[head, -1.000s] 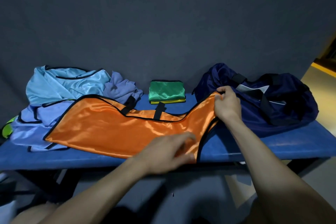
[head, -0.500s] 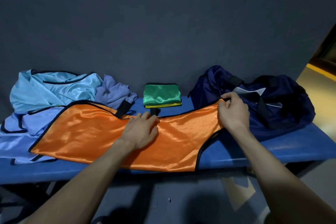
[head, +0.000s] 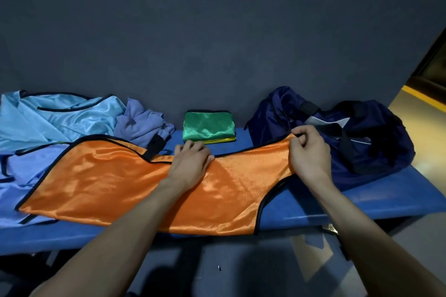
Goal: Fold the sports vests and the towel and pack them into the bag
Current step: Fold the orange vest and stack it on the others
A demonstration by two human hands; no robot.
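While the right hand (head: 310,155) pinches the right end of the orange vest (head: 125,183) with curled fingers, the left hand (head: 190,164) lies on the upper edge of the same vest, near its middle; its fingers are bent over the black trim, but whether they grip the cloth or only press it cannot be told. The orange vest is spread lengthwise on the blue bench (head: 376,198), and its near edge hangs a little over the front of the bench. Its right end touches the dark blue bag (head: 376,142), which stands on the right part of the bench.

Behind the left hand, against the wall, there is one small folded stack: a green vest (head: 207,125) on top and a yellow one (head: 223,140) under it, of which only a thin edge shows. On the left end of the bench there is a loose heap: one light blue vest (head: 55,118), one lavender vest (head: 26,169) partly under the orange one, and one purple-blue crumpled cloth (head: 142,123), perhaps the towel.

The wall (head: 217,31) behind the bench is dark grey and plain. At the far right a yellowish floor (head: 420,123) with a yellow stripe is visible.
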